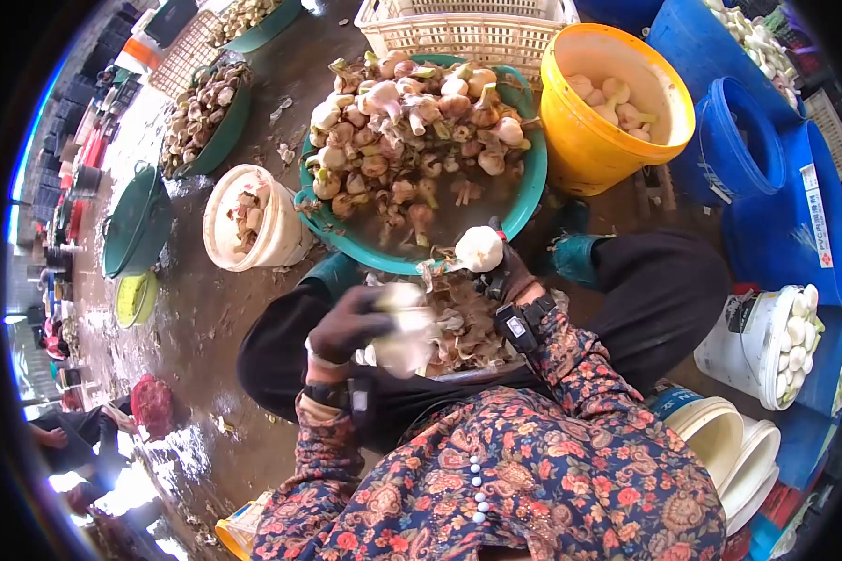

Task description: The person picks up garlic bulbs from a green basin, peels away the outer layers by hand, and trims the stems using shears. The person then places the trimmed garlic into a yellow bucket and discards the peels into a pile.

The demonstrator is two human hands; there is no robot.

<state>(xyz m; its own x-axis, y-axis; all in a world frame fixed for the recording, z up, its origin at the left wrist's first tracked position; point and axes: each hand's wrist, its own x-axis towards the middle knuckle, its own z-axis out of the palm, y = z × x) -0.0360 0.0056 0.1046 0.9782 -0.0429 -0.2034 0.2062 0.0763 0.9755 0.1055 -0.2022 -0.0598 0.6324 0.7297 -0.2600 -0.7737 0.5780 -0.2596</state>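
Observation:
Unpeeled garlic bulbs (374, 140) are heaped in a green basin (540, 178) in front of me. My right hand (510, 276), in a dark glove, is closed on a white garlic bulb (479, 249) near the basin's front rim. My gloved left hand (351, 323) is to the left and nearer my body, closed around something white and blurred by motion, which looks like garlic. Loose garlic skins (463, 327) lie in a container between my legs, below both hands.
A yellow bucket (571, 140) with pale bulbs stands right of the basin, a white bucket (220, 220) with scraps to its left. Behind is a cream crate (458, 33). Blue tubs (814, 215) and a white bucket (734, 341) of garlic stand right. A person's hand (51, 437) shows far left.

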